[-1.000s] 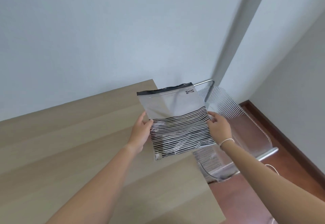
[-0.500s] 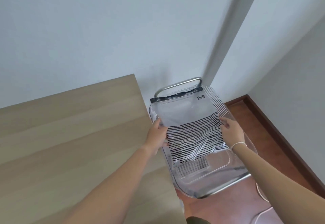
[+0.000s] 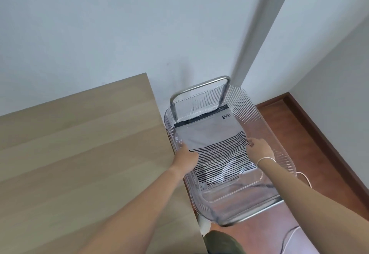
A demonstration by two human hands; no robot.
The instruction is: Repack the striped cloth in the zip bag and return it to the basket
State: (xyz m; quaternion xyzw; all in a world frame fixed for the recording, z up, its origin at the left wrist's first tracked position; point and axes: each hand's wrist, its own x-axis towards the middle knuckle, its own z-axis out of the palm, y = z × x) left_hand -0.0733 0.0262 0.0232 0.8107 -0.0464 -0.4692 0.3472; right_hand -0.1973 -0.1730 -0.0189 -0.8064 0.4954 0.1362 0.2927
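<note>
The zip bag (image 3: 211,134), striped cloth (image 3: 221,159) inside, lies in the basket (image 3: 257,118). Left hand (image 3: 184,157) pinches its left edge, right hand (image 3: 259,148) grips its right edge, both inside the basket.

Both hands are down in the clear basket (image 3: 257,114) beside the wooden table (image 3: 79,154). Left hand (image 3: 184,157) and right hand (image 3: 259,148) each grip a side of the zip bag (image 3: 207,132), striped cloth (image 3: 221,158) showing through the plastic, dark zip end toward the metal handle (image 3: 199,88).
</note>
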